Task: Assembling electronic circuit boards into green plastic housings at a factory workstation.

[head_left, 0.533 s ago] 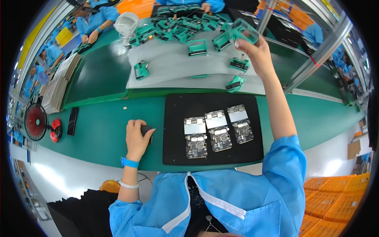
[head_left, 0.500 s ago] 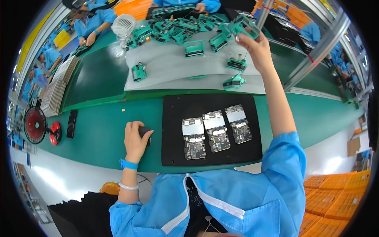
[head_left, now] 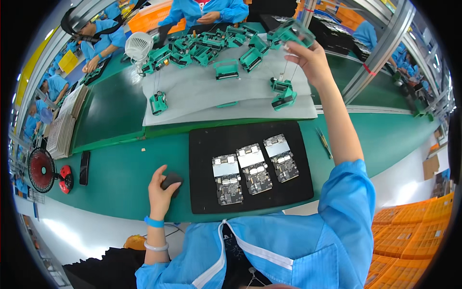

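My left hand [head_left: 160, 193] rests on the green table, its thumb and fingers around a small dark grey block [head_left: 172, 183]; what the block is cannot be made out. My right hand [head_left: 312, 60] reaches to the far right and grips a green fixture [head_left: 288, 33] with a frame-like body, held above the white sheet. Three circuit boards [head_left: 227, 180], [head_left: 254, 168], [head_left: 281, 158] lie side by side on a black mat [head_left: 204, 144] in front of me. Below the right hand, two green fixtures [head_left: 284, 98] sit close together on the sheet.
More green fixtures [head_left: 207, 53] are heaped at the back of the white sheet [head_left: 192, 89]. Tweezers [head_left: 325, 143] lie right of the mat. At left are a phone [head_left: 84, 168], a red fan [head_left: 42, 168] and a white fan [head_left: 138, 46]. A metal post [head_left: 378, 60] stands at right; co-workers sit beyond.
My view has shifted a little. The right hand still holds the green fixture at the far right. Fingers of my left hand have loosened and spread on the dark block. Tweezers have come into sight.
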Demonstrator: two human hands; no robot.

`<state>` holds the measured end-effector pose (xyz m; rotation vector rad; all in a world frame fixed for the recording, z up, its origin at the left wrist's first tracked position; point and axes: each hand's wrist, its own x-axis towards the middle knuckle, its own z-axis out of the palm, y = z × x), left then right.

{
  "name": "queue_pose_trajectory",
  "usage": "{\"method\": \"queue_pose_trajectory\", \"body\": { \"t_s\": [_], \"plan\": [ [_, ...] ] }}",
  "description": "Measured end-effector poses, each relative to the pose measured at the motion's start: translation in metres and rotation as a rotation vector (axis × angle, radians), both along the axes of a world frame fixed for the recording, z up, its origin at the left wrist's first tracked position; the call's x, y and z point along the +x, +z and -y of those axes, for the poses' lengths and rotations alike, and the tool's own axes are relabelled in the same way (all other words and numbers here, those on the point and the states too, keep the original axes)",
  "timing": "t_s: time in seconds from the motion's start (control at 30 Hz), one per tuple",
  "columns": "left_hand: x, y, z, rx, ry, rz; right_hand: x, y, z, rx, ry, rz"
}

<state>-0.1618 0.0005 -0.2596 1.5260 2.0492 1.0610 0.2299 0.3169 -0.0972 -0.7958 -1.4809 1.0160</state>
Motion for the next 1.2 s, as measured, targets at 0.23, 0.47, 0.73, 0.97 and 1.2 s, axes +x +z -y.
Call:
{"method": "queue_pose_trajectory", "body": {
  "t_s": [0.23, 0.47, 0.73, 0.97, 1.2],
  "plan": [
    [-0.003, 0.010, 0.012, 0.077, 0.007, 0.703, 0.024, -0.013, -0.003, -0.156, 0.206, -0.219],
    [0.036, 0.054, 0.030, 0.113, -0.168, 0.788, 0.064, -0.062, 0.016, -0.206, -0.146, 0.189],
    [0.068, 0.064, 0.012, 0.009, -0.693, 0.315, -0.016, -0.020, 0.130, -0.268, 0.141, 0.074],
    [0.083, 0.034, 0.019, -0.044, -0.928, -0.144, -0.127, -0.148, 0.168, -0.214, 0.326, 0.348],
    [0.060, 0.039, 0.033, -0.032, -0.879, -0.149, -0.152, -0.156, 0.192, -0.287, 0.409, 0.463]
  ]
}}
